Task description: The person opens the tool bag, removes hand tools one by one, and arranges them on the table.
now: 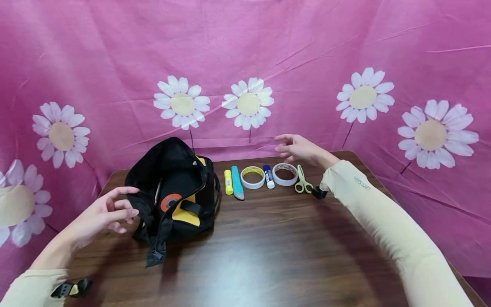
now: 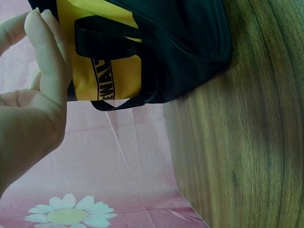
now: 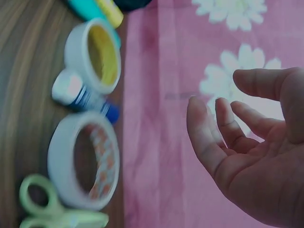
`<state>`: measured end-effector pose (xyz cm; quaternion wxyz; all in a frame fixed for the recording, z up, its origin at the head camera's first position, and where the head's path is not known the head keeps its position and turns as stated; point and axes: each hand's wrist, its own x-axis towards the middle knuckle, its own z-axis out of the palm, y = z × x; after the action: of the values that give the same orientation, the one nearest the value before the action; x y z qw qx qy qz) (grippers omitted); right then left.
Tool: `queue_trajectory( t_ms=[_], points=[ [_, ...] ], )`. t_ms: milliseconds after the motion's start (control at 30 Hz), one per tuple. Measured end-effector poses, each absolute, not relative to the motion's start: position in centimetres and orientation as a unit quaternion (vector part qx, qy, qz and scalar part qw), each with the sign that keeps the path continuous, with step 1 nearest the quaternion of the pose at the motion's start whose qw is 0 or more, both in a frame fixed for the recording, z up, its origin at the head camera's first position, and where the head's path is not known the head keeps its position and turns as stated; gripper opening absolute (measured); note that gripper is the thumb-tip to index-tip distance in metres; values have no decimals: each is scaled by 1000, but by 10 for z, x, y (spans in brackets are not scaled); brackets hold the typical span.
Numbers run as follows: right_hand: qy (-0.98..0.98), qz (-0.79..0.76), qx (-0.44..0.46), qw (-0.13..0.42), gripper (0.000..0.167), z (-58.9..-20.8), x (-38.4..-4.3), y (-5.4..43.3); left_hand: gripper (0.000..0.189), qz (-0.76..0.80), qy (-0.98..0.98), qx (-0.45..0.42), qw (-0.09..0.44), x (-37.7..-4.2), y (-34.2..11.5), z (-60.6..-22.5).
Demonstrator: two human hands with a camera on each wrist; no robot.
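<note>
A black and yellow bag (image 1: 199,213) stands on the left of the table with its top unzipped. Inside it I see an orange ring-shaped thing (image 1: 168,201) and a thin stick-like item. At the bag's left rim is my left hand (image 1: 111,211), fingers loosely bent; whether they touch the fabric is hard to tell. My right hand (image 1: 301,149) hovers behind the row of stationery, holding nothing, fingers spread and slightly curved. Closest to it are a white tape roll (image 3: 59,161), a blue-capped glue stick (image 3: 66,90) and pale green scissors (image 1: 303,184).
Left of the glue stick lie another tape roll (image 1: 252,185), a turquoise utility knife (image 1: 237,183) and a yellow tube (image 1: 228,182). They line the back of the brown wooden table (image 1: 284,243). Behind it hangs a pink cloth (image 1: 299,51) with white flowers.
</note>
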<state>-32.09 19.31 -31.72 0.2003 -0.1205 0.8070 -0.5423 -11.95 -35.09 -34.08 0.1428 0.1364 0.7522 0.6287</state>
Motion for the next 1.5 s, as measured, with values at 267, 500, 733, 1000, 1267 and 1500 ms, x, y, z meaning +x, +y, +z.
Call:
queue_trajectory(
  t_ms=[267, 500, 733, 1000, 1267, 1500],
  points=[
    [783, -548, -176, 235, 54, -295, -320, 141, 50, 634, 747, 143, 141, -120, -352, -345],
    [768, -553, -196, 257, 53, -284, -314, 106, 50, 627, 755, 133, 136, -122, -351, -342],
    [763, -544, -229, 262, 52, -277, -308, 68, 51, 626, 756, 134, 138, -120, -353, -341],
    [755, -539, -259, 268, 51, -265, -303, 31, 51, 615, 765, 129, 139, -121, -352, -336],
    [732, -546, -278, 297, 52, -252, -299, -4, 50, 611, 770, 124, 136, -120, -352, -337],
    [705, -566, -264, 336, 52, -256, -299, -47, 51, 611, 771, 120, 130, -121, -352, -336]
  ],
)
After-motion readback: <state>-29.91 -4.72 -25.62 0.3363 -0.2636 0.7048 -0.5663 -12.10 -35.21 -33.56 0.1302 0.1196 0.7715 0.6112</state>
